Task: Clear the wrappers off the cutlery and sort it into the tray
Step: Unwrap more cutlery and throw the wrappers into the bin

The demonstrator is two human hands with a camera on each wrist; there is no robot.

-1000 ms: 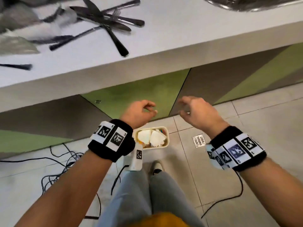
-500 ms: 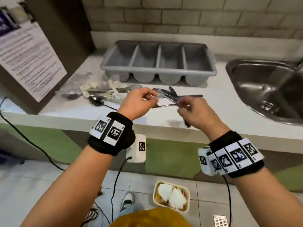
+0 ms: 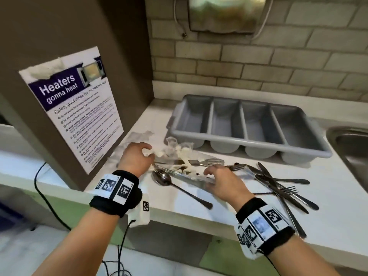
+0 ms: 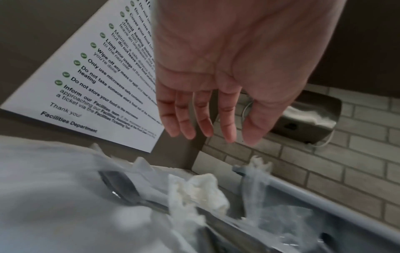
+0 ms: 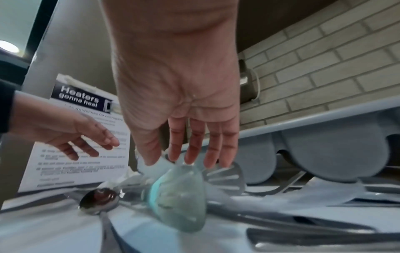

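A grey four-compartment tray (image 3: 249, 143) stands empty at the back of the white counter. In front of it lie crumpled clear wrappers and tissue (image 3: 179, 151) over still-wrapped cutlery (image 3: 189, 172), a bare spoon (image 3: 162, 177) and a slotted spatula (image 3: 216, 161). My left hand (image 3: 148, 151) hovers open over the wrappers (image 4: 199, 190), holding nothing. My right hand (image 3: 208, 172) is open too, its fingertips (image 5: 188, 159) at the top of a clear wrapper (image 5: 179, 196). Bare forks and knives (image 3: 278, 182) lie crossed to the right.
A steel sink (image 3: 350, 144) is set into the counter at the far right. A brown cabinet side with a poster (image 3: 75, 116) closes off the left. A brick wall runs behind the tray. A black cable (image 3: 39, 186) hangs off the counter's left front.
The view rose from the floor bin to the counter. Both hands moved from over the bin up to the cutlery pile and spread their fingers, the left going further left.
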